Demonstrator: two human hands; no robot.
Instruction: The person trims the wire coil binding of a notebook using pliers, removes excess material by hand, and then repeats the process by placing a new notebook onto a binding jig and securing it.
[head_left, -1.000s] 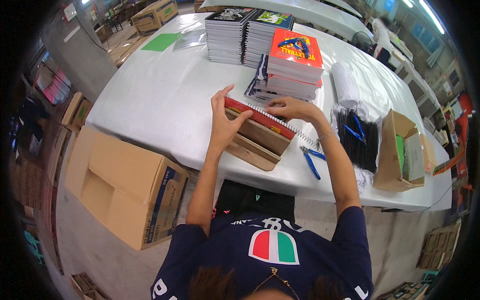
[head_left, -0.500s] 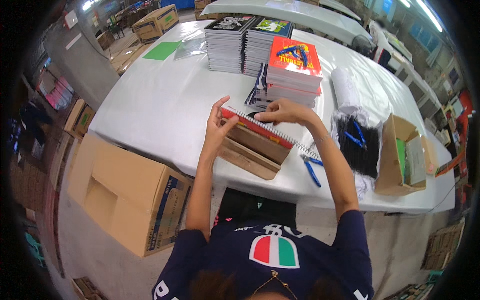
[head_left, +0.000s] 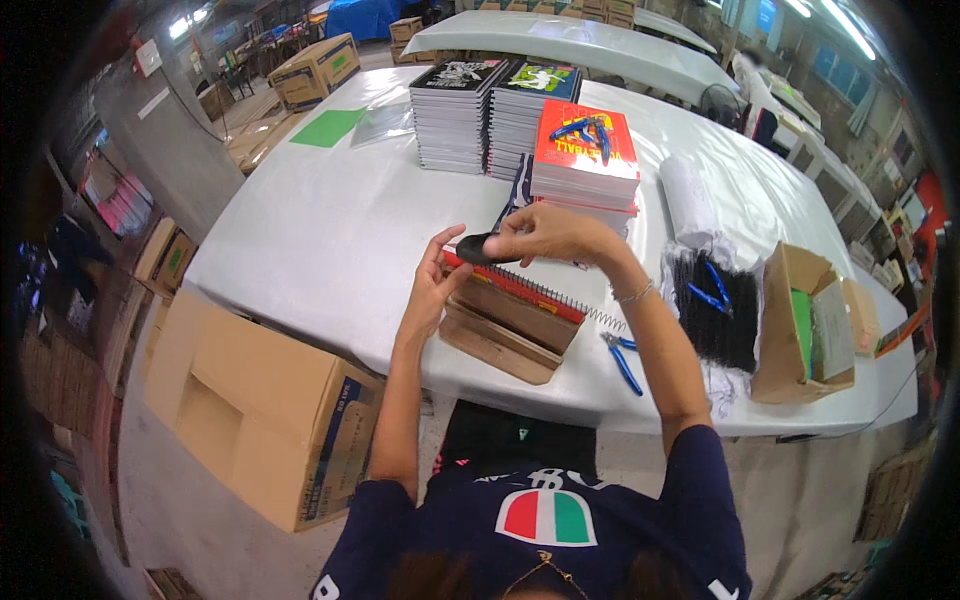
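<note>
At the far left, on the floor below the white plastic-covered surface (head_left: pixel 300 240), stands a large brown cardboard box (head_left: pixel 250 410) with its flaps shut, so what it holds cannot be told. Moving right, the left hand (head_left: pixel 432 290) rests its fingers against the near end of a red-covered spiral notebook (head_left: pixel 520 290) that lies propped in a brown wooden cradle (head_left: pixel 505 330) at the surface's front edge. The right hand (head_left: pixel 545 232) hovers just above, its fingers pinched narrow on a small black oval piece (head_left: pixel 478 248) held over the notebook's left end. A silver wire coil (head_left: pixel 600 315) sticks out past the notebook's right end — judging by that, the binding looks threaded through but not yet trimmed, and blue-handled pliers (head_left: pixel 622 360) lie untouched just beside it. Behind stand finished-looking stacks of bound notebooks (head_left: pixel 520 120), black-covered and red-covered, several high. Further right a white paper roll (head_left: pixel 688 195) lies near a clear bag of black coils (head_left: pixel 715 310), and at the far right an open brown cardboard carton (head_left: pixel 800 320) holds green and pale sheets — little else in it can be made out.
</note>
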